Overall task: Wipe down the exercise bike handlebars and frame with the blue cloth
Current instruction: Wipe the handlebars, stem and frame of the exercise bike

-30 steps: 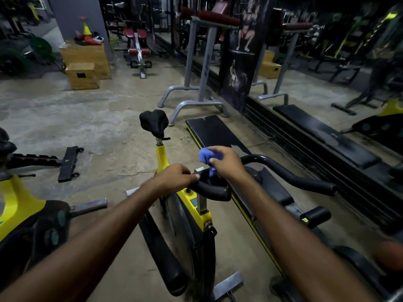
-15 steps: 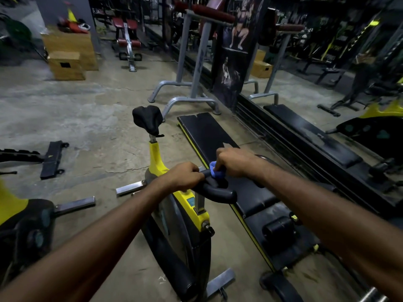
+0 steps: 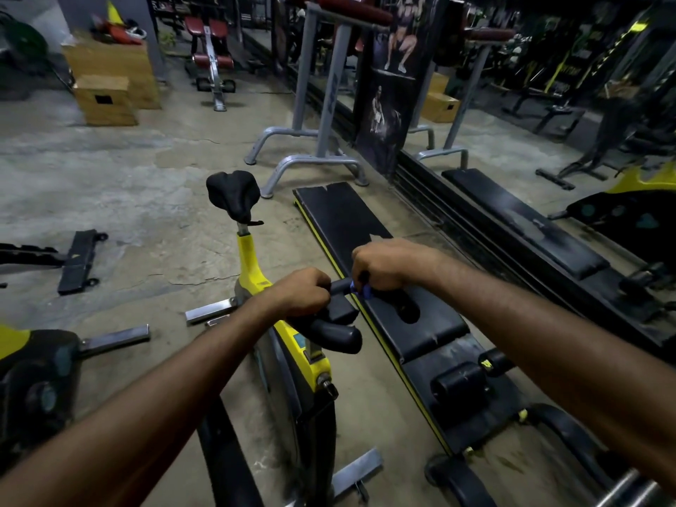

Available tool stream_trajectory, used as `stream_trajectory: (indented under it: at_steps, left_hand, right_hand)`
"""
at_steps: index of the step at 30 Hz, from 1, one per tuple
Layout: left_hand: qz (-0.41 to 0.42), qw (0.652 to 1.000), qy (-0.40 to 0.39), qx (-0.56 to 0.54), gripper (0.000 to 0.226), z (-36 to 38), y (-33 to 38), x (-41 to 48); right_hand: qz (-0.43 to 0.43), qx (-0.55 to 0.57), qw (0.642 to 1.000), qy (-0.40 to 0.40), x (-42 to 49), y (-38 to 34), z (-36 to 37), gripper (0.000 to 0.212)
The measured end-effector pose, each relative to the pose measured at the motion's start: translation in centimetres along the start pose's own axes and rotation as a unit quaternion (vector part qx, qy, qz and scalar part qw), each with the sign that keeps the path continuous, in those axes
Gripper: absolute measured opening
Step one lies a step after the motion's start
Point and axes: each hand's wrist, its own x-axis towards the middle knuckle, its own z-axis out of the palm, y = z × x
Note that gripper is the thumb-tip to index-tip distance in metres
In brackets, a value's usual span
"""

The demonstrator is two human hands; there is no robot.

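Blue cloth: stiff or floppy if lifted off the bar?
Probably floppy: the blue cloth is bunched small under the right hand, only a crumpled corner showing. Likely light, since one fist encloses nearly all of it.

Blue cloth: blue, only a sliver showing. Handlebars: matte black. Bike frame: bright yellow. Saddle: black. Bench alongside: black pad, scuffed pale, with a thin yellow edge stripe. Floor: mottled grey-beige concrete, cracked. Stand: grey steel; its top pads are maroon. Boxes: tan wood. Cone: yellow.
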Motion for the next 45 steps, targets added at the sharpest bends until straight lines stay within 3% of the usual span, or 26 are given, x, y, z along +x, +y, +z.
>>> stream_trajectory:
  at_steps: [4, 6, 9, 11, 13, 16, 18, 22, 25, 27, 31, 36, 40, 42, 45]
  left_hand:
    - [-0.001, 1.0, 0.004, -0.022, 0.029, 0.2, -0.6, 0.0]
    - [0.002, 1.0, 0.015, -0.028, 0.048, 0.3, -0.9, -0.3]
    - [0.005, 1.0, 0.018, -0.023, 0.053, 0.2, -0.7, -0.4]
    - [0.003, 1.0, 0.009, -0.017, 0.043, 0.0, -0.1, -0.4]
    - [-0.012, 1.0, 0.004, -0.015, 0.03, 0.1, 0.6, -0.4]
    - [-0.026, 0.999, 0.025, 0.002, 0.023, 0.7, 1.6, 0.2]
    - [-0.028, 0.999, 0.027, 0.013, 0.018, 1.2, 2.5, 0.4]
    - [-0.042, 0.998, 0.012, 0.042, 0.012, 1.4, 3.4, 0.7]
    - [-0.043, 0.998, 0.003, 0.038, 0.004, 1.2, 2.9, 0.7]
    - [-0.047, 0.998, 0.005, 0.034, 0.008, 1.3, 2.8, 0.8]
    - [-0.051, 0.998, 0.003, 0.049, 0.015, 1.4, 3.7, 0.8]
    - [-0.054, 0.997, -0.006, 0.047, 0.026, 1.5, 3.4, 0.1]
    - [-0.053, 0.998, -0.006, 0.044, 0.018, 1.6, 3.1, -0.4]
    - [-0.058, 0.997, -0.012, 0.04, 0.018, 1.5, 3.5, -0.7]
    - [-0.059, 0.997, -0.022, 0.035, 0.044, 1.3, 3.8, -1.0]
  right_hand:
    - [-0.029, -0.078, 0.995, 0.051, 1.2, -0.9, -0.3, 0.013]
    - [-0.067, -0.096, 0.992, 0.039, 1.0, -0.9, 0.8, 0.014]
    - [-0.083, -0.095, 0.992, 0.007, 0.1, -0.9, 1.2, 0.012]
    - [-0.083, -0.025, 0.995, -0.04, -1.0, -1.0, 0.2, 0.009]
    - [-0.067, 0.131, 0.989, -0.027, -2.3, 0.5, -0.8, 0.01]
    - [0.02, 0.365, 0.919, 0.149, -2.7, 4.3, 0.3, 0.02]
    - [0.07, 0.454, 0.862, 0.214, -1.9, 5.2, 2.8, 0.025]
    - [0.067, 0.494, 0.847, 0.183, -0.3, 3.3, 6.7, 0.026]
    - [0.094, 0.523, 0.836, 0.136, -1.9, 4.3, 5.5, 0.024]
    - [0.115, 0.568, 0.804, 0.134, -3.3, 5.7, 5.0, 0.021]
    - [0.124, 0.69, 0.686, 0.194, -3.7, 4.5, 4.8, 0.022]
    - [0.155, 0.712, 0.672, 0.129, -3.7, 2.7, 6.4, 0.025]
    - [0.171, 0.775, 0.605, 0.057, -7.9, 4.9, 6.8, 0.015]
    - [0.179, 0.761, 0.62, 0.071, -9.3, 5.3, 7.0, 0.015]
    - [0.16, 0.67, 0.699, 0.19, -8.1, 4.3, 5.8, 0.02]
